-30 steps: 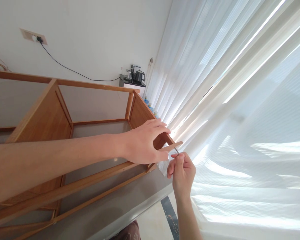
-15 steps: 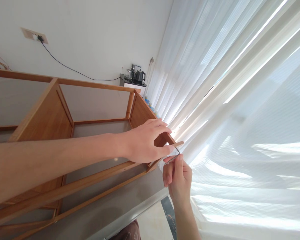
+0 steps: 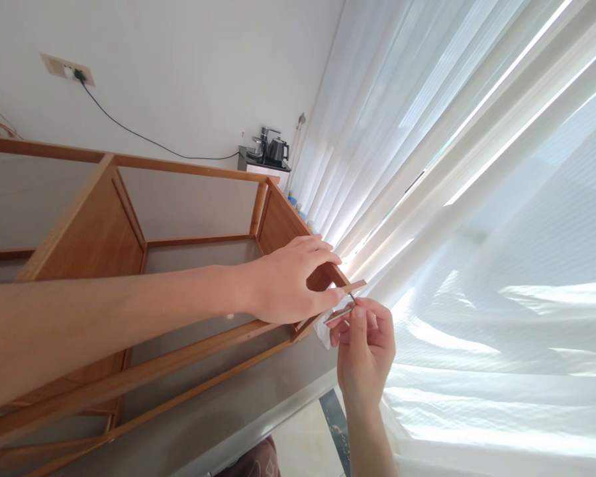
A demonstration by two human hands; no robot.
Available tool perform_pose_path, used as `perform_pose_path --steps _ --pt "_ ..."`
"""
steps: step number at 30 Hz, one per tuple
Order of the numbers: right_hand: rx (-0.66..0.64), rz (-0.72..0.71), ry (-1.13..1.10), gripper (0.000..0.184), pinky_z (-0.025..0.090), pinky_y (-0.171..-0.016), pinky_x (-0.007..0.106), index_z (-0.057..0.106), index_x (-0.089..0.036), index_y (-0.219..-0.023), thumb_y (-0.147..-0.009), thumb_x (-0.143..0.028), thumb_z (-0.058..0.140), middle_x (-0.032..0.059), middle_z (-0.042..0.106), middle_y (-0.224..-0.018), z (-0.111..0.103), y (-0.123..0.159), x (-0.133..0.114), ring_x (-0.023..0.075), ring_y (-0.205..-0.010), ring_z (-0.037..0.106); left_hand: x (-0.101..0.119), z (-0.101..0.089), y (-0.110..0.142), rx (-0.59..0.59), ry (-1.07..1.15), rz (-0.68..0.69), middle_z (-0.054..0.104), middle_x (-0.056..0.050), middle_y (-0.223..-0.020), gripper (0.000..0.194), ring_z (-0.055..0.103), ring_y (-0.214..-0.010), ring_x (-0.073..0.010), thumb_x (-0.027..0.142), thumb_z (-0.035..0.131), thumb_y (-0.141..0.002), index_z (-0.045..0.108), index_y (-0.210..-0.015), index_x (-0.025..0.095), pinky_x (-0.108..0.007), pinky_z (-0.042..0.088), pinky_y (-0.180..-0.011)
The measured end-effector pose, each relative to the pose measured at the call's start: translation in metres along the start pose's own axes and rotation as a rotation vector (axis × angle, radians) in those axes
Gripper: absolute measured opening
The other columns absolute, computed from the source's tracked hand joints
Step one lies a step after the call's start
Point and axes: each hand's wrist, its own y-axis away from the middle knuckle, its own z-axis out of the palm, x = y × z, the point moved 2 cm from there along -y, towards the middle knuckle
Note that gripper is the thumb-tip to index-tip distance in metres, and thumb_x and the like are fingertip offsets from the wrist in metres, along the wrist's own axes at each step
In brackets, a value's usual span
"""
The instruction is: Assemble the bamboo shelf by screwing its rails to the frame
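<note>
A wooden furniture frame (image 3: pixel 189 354) with upright panels stretches from the left to the middle of the view. My left hand (image 3: pixel 285 281) reaches across it and grips its right front corner, fingers over the end panel's top edge and thumb against the rail end. Just below that thumb, my right hand (image 3: pixel 365 354) pinches a thin metal hex key (image 3: pixel 340 314) near its bend. The key's short arm points up to the underside of the rail end. Its tip is hidden there, so I cannot tell how it sits in the wood.
Sheer white curtains (image 3: pixel 477 265) hang close on the right. Behind the frame, a black kettle (image 3: pixel 278 150) stands on a small cabinet, its cord (image 3: pixel 144 136) running to a wall socket (image 3: pixel 54 65). Pale floor tile (image 3: pixel 298 430) shows below.
My right hand has turned and shifted slightly right, its fingers now opened more around the key's bend. The left hand and the frame stay put.
</note>
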Motion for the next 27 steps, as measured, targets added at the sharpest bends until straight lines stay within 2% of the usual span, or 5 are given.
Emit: perform_pose_path --steps 9,15,19,22,27 --pt "0.069 -0.123 0.130 0.018 0.052 -0.053 0.029 0.068 -0.021 -0.101 -0.098 -0.039 0.065 0.0026 0.072 -0.079 -0.006 -0.008 0.009 0.0154 -0.058 0.066 0.000 0.001 0.001 0.010 0.008 -0.007 0.040 -0.009 -0.163 0.065 0.020 -0.158 -0.0314 0.063 0.050 -0.094 0.054 -0.143 0.021 -0.048 0.024 -0.129" --pt "0.202 -0.651 0.365 0.007 0.050 -0.050 0.030 0.075 -0.025 -0.098 -0.096 -0.027 0.068 0.0015 0.070 -0.076 -0.005 -0.019 0.019 0.0152 -0.057 0.063 -0.001 0.003 0.001 0.026 0.015 -0.011 0.040 -0.008 -0.163 0.063 0.020 -0.158 -0.0307 0.063 0.050 -0.094 0.054 -0.142 0.022 -0.048 0.024 -0.129" --pt "0.178 -1.058 0.456 0.019 0.056 -0.054 0.037 0.076 -0.027 -0.113 -0.094 -0.025 0.072 0.0048 0.073 -0.082 -0.009 -0.032 0.020 0.0204 -0.064 0.067 -0.001 0.003 0.002 0.022 0.031 -0.017 0.040 -0.008 -0.164 0.064 0.020 -0.158 -0.0319 0.062 0.052 -0.093 0.054 -0.143 0.022 -0.048 0.024 -0.129" --pt "0.099 -1.169 0.496 0.026 0.058 -0.053 0.039 0.075 -0.027 -0.119 -0.093 -0.027 0.074 0.0056 0.073 -0.081 -0.014 -0.041 0.017 0.0224 -0.067 0.070 -0.001 0.003 0.002 0.020 0.031 -0.017 0.040 -0.008 -0.164 0.063 0.020 -0.159 -0.0309 0.060 0.052 -0.094 0.054 -0.144 0.021 -0.048 0.025 -0.130" --pt "0.021 -1.186 0.537 0.027 0.060 -0.053 0.038 0.074 -0.029 -0.117 -0.092 -0.036 0.076 0.0038 0.073 -0.079 -0.020 -0.046 0.013 0.0224 -0.067 0.071 -0.002 0.004 0.001 0.030 0.034 -0.010 0.041 -0.008 -0.163 0.061 0.020 -0.158 -0.0314 0.058 0.053 -0.093 0.054 -0.143 0.022 -0.048 0.025 -0.129"
